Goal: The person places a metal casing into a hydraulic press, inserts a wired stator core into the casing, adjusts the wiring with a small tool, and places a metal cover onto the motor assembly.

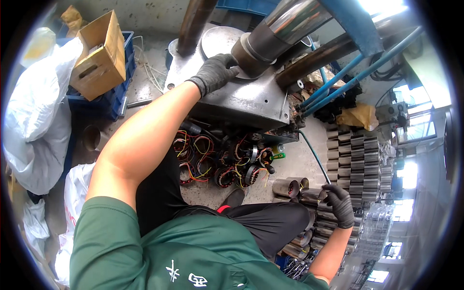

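My left hand (pixel 215 73), in a dark grey work glove, reaches over the thick steel table of a press (pixel 241 106). Its curled fingers bear against the side of a dark metal cylinder (pixel 253 57), which stands under the shiny press ram (pixel 292 21); the far side of that cylinder is hidden. Out to the right, my gloved right hand (pixel 341 207) is closed round the end of a thin lever rod (pixel 315 157). The rod runs back to the valve area at the press's right corner.
Wound motor stators (pixel 227 164) with coloured wires lie on the floor below the press. Stacked metal sleeves (pixel 355 169) fill the right side. Dark steel columns (pixel 195 26) and blue pipes (pixel 338 79) flank the ram. At left are a cardboard box (pixel 101 67) and white sacks (pixel 38 116).
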`<state>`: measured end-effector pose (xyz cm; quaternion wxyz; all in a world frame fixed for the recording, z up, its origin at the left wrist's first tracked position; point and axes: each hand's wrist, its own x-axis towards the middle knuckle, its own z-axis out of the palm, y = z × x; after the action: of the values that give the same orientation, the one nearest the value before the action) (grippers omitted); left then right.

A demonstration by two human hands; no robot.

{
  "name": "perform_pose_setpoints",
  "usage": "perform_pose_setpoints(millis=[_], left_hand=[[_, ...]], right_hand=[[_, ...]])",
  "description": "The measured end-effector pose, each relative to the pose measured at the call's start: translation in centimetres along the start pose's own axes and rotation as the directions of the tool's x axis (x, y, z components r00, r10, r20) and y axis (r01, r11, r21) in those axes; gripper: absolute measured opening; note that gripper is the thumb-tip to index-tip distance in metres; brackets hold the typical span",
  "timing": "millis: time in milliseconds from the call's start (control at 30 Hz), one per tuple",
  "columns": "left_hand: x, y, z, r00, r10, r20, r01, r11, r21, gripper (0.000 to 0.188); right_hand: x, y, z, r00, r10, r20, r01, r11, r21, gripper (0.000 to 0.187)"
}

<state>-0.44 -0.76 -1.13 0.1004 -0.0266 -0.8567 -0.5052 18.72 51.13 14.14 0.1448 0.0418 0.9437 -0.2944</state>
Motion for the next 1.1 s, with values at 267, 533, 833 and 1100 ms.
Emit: perform_pose_setpoints(millis=[267,533,833,1100], left_hand=[[0.1,0.2,0.1,1.0,-0.008,-0.013,0.008,1.0,-0.013,0.04],[0.1,0.0,0.0,1.0,-0.03,-0.008,0.03,1.0,-0.006,0.04],[0.1,-0.1,-0.1,1.0,-0.014,0.006,0.014,1.0,-0.023,0.041],[0.0,0.0,-0.1,1.0,0.001,-0.007,-0.001,1.0,0.002,0.041]], right_hand=[[0.1,-0.6,-0.2,1.0,0.026,0.016,-0.026,1.0,0.009,0.024],[0.3,-0.4,-0.5,0.995,0.039,0.093,-0.04,0.999,0.009,0.028],[0.4,-0.2,-0.8,0.975,0.123,0.184,-0.129,0.991,0.023,0.025],[0.4,0.8,-0.5,0.967,0.046,0.251,-0.056,0.998,0.032,0.029]])
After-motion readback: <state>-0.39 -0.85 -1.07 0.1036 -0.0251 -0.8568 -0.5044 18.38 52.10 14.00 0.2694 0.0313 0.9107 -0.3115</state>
